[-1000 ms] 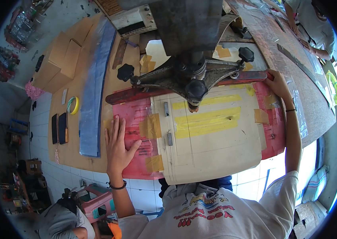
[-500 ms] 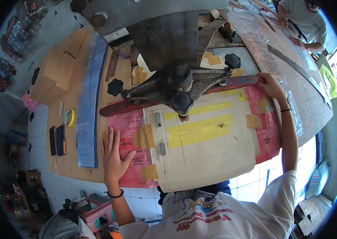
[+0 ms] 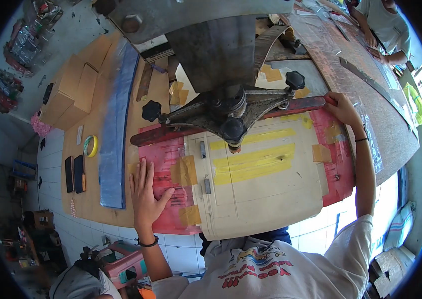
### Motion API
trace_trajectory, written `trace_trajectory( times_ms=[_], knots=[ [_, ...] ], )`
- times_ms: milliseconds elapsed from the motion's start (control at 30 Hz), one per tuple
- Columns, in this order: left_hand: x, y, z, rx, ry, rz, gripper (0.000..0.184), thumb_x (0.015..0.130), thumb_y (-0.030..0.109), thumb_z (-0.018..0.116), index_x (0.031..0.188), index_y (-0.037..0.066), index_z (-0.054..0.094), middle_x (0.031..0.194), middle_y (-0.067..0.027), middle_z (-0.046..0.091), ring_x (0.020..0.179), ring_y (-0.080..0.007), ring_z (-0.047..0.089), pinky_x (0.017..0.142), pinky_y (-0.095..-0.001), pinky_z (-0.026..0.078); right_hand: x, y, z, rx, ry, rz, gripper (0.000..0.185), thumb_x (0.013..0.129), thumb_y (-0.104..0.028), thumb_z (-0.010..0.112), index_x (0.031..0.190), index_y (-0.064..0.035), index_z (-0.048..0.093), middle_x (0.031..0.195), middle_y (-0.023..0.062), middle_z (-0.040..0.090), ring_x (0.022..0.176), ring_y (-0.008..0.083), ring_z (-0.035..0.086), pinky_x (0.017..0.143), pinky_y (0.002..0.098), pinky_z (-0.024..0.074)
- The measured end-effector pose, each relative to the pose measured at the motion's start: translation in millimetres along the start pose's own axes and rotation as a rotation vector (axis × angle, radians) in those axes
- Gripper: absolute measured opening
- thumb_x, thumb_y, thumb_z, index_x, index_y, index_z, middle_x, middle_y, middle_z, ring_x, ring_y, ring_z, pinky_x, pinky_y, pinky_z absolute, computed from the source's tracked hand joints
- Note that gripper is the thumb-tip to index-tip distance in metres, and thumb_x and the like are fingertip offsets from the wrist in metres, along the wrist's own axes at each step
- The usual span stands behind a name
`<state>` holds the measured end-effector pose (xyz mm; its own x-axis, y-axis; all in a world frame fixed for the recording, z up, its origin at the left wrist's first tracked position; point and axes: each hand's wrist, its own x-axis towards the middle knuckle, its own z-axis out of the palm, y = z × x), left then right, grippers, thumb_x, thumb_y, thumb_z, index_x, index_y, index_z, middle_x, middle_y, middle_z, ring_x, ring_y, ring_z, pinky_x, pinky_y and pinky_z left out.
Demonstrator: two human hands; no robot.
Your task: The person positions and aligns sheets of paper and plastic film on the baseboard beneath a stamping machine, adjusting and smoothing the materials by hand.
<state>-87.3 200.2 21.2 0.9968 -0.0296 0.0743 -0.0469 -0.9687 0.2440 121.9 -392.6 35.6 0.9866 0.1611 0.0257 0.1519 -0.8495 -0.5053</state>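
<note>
Our right hand [image 3: 341, 110] grips the right end of the red bar [image 3: 303, 104]; our left hand [image 3: 146, 197] is unclenched, fingers spread flat on the left part of the red sheet [image 3: 161, 152]. The beige board [image 3: 271, 209] lies between our hands, on the near side of the bar. If we press unevenly, the sheet could skew; fingers near the bar could get pinched. Our shirt's red lettering [image 3: 276, 269] ends in "!!!"; the words are unclear.

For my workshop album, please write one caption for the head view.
Left hand spread on a red sheet, right hand at the end of a red bar.
</note>
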Motion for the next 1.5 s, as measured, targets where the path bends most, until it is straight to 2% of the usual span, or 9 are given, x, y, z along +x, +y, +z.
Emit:
trace_trajectory(
  times_ms=[433, 533, 633, 1033, 1500],
  knots=[
    [-2.4, 2.5, 0.2, 0.000, 0.021, -0.011, 0.096, 0.084, 0.054, 0.073, 0.158, 0.006, 0.035, 0.166, -0.0185, 0.028, 0.155, -0.0353, 0.024, 0.125, -0.0561, 0.013, 0.3, -0.8, 1.4, -0.025, 0.006, 0.019, 0.029, 0.088, -0.025, 0.071, 0.105, -0.0011, 0.072, 0.082, 0.0143, 0.069, 0.074, 0.0223, 0.064, 0.073, 0.0381, 0.0505],
    [-3.0, 3.5, 0.7, -0.002, 0.022, -0.019, 0.096, 0.084, 0.054, 0.073, 0.158, 0.006, 0.036, 0.166, -0.0188, 0.029, 0.155, -0.0354, 0.024, 0.125, -0.0559, 0.014, -0.3, -0.7, 4.8, 0.041, 0.048, -0.045, 0.029, 0.088, -0.024, 0.071, 0.105, -0.0006, 0.072, 0.082, 0.0145, 0.069, 0.074, 0.0226, 0.065, 0.073, 0.0383, 0.0508],
    [-4.6, 3.4, 1.2, -0.004, 0.024, -0.022, 0.096, 0.084, 0.054, 0.074, 0.158, 0.006, 0.036, 0.166, -0.0191, 0.029, 0.154, -0.0355, 0.025, 0.125, -0.0559, 0.014, -0.2, -8.0, -0.5, -0.019, -0.004, 0.030, 0.029, 0.088, -0.024, 0.071, 0.105, -0.0002, 0.072, 0.084, 0.0154, 0.070, 0.075, 0.0233, 0.067, 0.073, 0.0385, 0.0517],
    [-4.0, 1.3, 0.6, -0.007, 0.018, -0.012, 0.096, 0.084, 0.055, 0.073, 0.158, 0.007, 0.036, 0.166, -0.0182, 0.028, 0.155, -0.0348, 0.024, 0.125, -0.0563, 0.014, -1.0, -1.8, 3.9, 0.013, 0.033, -0.005, 0.030, 0.088, -0.024, 0.070, 0.107, -0.0008, 0.071, 0.086, 0.0163, 0.071, 0.077, 0.0241, 0.068, 0.075, 0.0389, 0.0522],
    [-3.9, -2.0, 1.5, -0.008, 0.031, 0.009, 0.095, 0.084, 0.056, 0.073, 0.157, 0.007, 0.037, 0.166, -0.0184, 0.029, 0.154, -0.0366, 0.025, 0.124, -0.0580, 0.015, -3.0, -1.9, 5.2, 0.039, 0.047, -0.025, 0.026, 0.088, -0.023, 0.071, 0.102, -0.0009, 0.071, 0.085, 0.0162, 0.069, 0.077, 0.0264, 0.066, 0.075, 0.0393, 0.0504]
  ],
)
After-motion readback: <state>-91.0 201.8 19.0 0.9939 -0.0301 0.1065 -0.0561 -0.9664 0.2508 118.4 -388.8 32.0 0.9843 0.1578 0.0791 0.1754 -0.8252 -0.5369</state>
